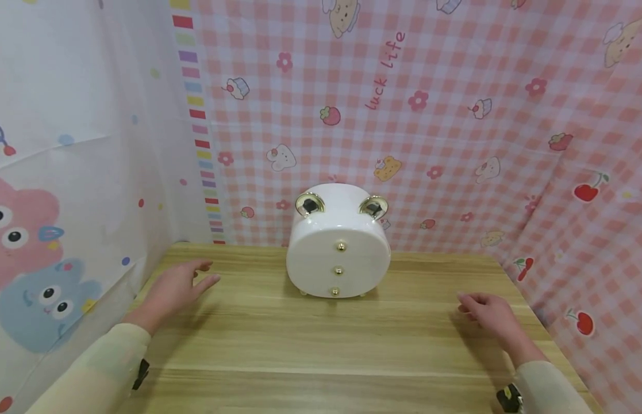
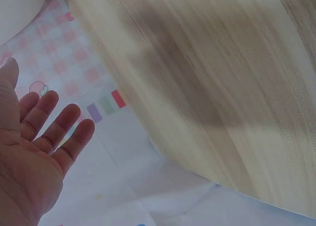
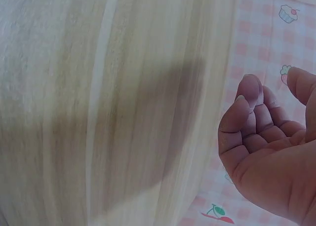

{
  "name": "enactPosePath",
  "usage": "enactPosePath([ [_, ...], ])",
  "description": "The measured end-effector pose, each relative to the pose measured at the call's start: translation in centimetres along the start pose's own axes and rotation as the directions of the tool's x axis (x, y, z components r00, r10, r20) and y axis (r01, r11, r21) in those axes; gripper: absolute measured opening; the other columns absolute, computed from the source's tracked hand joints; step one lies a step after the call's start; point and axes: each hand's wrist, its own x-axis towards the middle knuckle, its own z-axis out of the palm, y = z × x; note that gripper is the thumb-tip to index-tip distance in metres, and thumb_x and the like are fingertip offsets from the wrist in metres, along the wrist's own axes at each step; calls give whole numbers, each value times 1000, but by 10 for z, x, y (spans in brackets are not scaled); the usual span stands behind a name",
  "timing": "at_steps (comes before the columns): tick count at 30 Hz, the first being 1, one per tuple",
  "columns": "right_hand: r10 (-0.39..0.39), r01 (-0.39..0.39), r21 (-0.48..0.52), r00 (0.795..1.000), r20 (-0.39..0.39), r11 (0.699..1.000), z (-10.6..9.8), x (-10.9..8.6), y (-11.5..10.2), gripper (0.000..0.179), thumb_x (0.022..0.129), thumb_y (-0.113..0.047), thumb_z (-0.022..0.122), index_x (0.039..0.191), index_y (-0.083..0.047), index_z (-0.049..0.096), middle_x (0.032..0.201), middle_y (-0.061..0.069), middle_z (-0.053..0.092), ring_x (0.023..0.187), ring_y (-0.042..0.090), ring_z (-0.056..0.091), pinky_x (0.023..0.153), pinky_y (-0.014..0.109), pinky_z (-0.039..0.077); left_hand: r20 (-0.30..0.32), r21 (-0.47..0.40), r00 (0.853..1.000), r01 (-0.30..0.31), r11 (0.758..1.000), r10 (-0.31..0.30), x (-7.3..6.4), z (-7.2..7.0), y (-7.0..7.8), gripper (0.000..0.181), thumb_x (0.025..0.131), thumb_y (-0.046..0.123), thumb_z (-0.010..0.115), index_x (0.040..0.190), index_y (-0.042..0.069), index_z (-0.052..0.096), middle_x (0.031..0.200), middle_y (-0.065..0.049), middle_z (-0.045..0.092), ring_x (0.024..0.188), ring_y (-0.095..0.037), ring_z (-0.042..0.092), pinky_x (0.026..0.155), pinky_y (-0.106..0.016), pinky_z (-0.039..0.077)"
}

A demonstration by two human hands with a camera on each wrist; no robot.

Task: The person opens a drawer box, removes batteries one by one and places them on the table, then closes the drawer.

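Note:
A glossy white rounded box (image 1: 321, 261) with three small gold knobs down its front stands near the back of the wooden table. Two gold-rimmed round pieces (image 1: 310, 204) sit on its top corners like ears. To its left, my left hand (image 1: 178, 287) hovers above the tabletop with relaxed fingers and nothing in it. In the left wrist view its palm (image 2: 29, 161) faces up, fingers apart. My right hand (image 1: 488, 315) hangs over the table's right side, fingers loosely curled and holding nothing. A pale edge of the box (image 2: 17, 11) shows in the left wrist view's corner.
The wood-grain table (image 1: 300, 351) ends at a pink checked cloth (image 1: 321, 138) behind and on the right. A white cartoon-print sheet (image 1: 119, 190) hangs along the left side. Both sleeves carry a small black device (image 1: 141, 374) near the wrist.

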Motion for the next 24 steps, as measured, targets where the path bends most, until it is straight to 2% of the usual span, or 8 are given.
enactPosePath([
  [9, 20, -20, 33, 1000, 24, 999, 3, -2, -10, 70, 113, -49, 49, 144, 14, 55, 127, 23, 75, 103, 17, 72, 82, 32, 60, 22, -16, 1000, 8, 1000, -8, 3, 0, 2, 58, 107, 46, 64, 144, 2, 64, 140, -22, 70, 122, -46, 68, 97, -62, 57],
  [24, 12, -16, 75, 999, 50, 997, 10, -2, -15, 69, 113, -49, 50, 145, 12, 54, 128, 20, 75, 100, 15, 71, 83, 31, 60, 9, -40, 1000, 1, 999, -1, 6, -1, 8, 56, 107, 45, 65, 141, 1, 66, 138, -23, 71, 121, -45, 69, 98, -62, 56],
])
